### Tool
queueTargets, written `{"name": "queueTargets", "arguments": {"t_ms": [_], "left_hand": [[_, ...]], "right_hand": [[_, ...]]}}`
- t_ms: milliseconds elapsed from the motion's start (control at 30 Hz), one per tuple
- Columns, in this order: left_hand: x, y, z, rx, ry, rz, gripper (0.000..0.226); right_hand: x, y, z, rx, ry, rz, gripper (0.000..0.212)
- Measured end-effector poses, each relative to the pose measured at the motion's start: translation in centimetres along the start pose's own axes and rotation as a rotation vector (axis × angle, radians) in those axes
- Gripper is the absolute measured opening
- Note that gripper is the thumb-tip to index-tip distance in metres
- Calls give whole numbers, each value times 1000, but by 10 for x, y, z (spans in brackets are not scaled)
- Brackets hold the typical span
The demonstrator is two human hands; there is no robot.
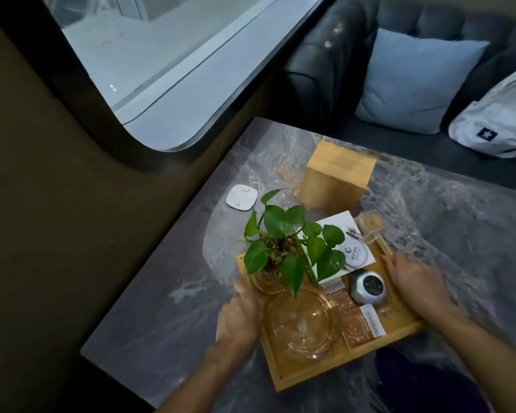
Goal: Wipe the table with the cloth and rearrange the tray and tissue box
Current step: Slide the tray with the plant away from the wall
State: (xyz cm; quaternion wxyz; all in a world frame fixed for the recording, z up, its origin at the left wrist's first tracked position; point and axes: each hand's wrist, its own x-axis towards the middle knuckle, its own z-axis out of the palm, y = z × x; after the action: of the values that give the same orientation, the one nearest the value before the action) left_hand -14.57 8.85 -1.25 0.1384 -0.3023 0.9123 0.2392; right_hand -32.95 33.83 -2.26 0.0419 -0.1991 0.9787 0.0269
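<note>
A wooden tray (307,374) lies on the grey marbled table (149,308), near its front edge. It carries a green plant in a glass vase (283,236), a large glass ashtray (303,326), a round silver tin (367,287), cards and packets. My left hand (239,318) grips the tray's left rim. My right hand (414,283) holds the right rim. The wooden tissue box (337,180) stands behind the tray, apart from it. No cloth is in view.
A small white square pad (241,196) lies near the table's left edge by the dark wall. A dark sofa (325,64) with a pale blue cushion (414,79) and a white bag (498,117) runs behind the table. A window (149,55) fills the upper left.
</note>
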Motion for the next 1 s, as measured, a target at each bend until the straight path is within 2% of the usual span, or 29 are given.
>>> {"name": "queueTargets", "arguments": {"t_ms": [167, 500, 633, 800, 1000], "left_hand": [[15, 32, 6, -114, 19, 33, 42], [51, 60, -1, 1, -49, 17, 30], [54, 59, 2, 33, -40, 23, 38], [49, 51, 8, -66, 118, 70, 22], [36, 34, 18, -134, 238, 131, 29]], "right_hand": [[-2, 33, 11, 1, 3, 75, 35], [6, 47, 25, -10, 24, 149, 39], [9, 48, 27, 8, 61, 150, 39], [5, 46, 22, 125, 51, 186, 40], [-20, 46, 1, 195, -39, 213, 42]]}}
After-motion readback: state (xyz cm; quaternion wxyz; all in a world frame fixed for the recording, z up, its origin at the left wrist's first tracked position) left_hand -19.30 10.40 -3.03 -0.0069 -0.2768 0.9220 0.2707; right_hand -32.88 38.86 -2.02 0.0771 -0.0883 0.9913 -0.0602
